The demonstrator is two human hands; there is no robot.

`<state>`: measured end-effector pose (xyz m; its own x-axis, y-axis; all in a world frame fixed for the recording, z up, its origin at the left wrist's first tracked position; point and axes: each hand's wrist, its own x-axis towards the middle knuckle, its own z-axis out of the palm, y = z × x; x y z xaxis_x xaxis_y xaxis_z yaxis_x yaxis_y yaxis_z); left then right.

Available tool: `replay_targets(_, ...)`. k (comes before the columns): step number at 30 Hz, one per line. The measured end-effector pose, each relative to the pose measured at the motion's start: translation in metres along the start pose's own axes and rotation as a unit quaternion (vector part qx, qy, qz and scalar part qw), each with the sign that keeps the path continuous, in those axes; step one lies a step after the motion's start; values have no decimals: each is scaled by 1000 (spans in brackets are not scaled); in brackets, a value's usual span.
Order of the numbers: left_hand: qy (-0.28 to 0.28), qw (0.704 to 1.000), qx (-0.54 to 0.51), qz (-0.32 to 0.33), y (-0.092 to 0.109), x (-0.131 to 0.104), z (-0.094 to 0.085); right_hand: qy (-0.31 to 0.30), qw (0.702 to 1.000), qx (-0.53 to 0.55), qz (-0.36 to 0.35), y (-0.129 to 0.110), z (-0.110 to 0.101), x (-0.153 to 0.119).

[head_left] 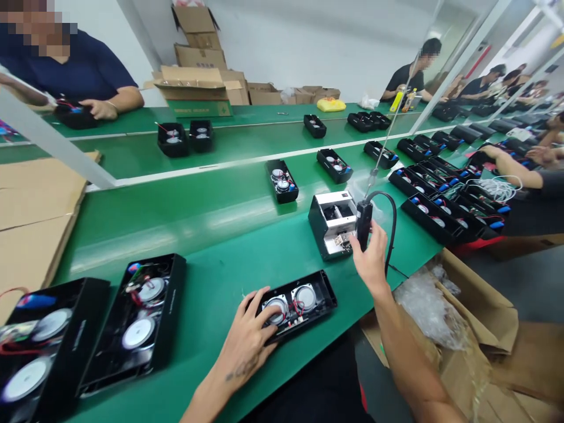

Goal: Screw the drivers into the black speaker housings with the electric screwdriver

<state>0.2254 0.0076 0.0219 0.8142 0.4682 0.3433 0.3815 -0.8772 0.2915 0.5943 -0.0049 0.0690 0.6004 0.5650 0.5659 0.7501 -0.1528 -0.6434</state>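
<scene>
A black speaker housing with two round speakers and red wires lies on the green bench near its front edge. My left hand rests on its left end, fingers spread over the left speaker and the rim. My right hand is closed around a black electric screwdriver, which hangs upright from a cable. Just left of the screwdriver stands a black and white screw feeder box; the tool's tip is hidden behind my fingers.
Two open housings lie at the left. Further housings line the belt, with many stacked at the right. Cartons with plastic wrap stand below right. A person sits across; a co-worker's arm reaches in.
</scene>
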Motion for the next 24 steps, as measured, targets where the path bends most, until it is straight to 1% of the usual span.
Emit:
replay_targets(2,10,1000,6,4,-2,-1,4,-30,998,24,50,18,8,9)
replay_targets(4,23,1000,5,7,-3,-1,4,-40,991,85,91,28,11,9)
replay_targets(6,33,999,1,6,-2,1,4,-34,979,166,110,31,9,3)
replay_targets(7,36,999,-1,6,-2,1,3,-40,971,206,113,32,7,-1)
replay_targets(9,42,999,-4,6,-1,0,4,-77,952,270,123,30,2,-6)
replay_targets(11,56,998,-5,1,0,-1,6,-115,937,302,134,25,-3,-6)
replay_targets(12,66,998,-4,-5,1,-2,7,-117,933,313,135,21,-5,-3)
replay_targets(14,79,997,1,-19,0,-1,8,-81,927,344,125,11,-9,9)
replay_targets(17,77,997,21,-20,-1,4,9,-11,918,388,82,-11,-11,31)
replay_targets(19,78,996,36,-9,-1,8,8,4,921,385,55,-25,-7,43)
replay_targets(21,83,996,44,-3,-1,11,7,-4,929,368,39,-36,0,52)
replay_targets(24,84,996,41,-10,0,13,8,-28,941,333,51,-41,11,54)
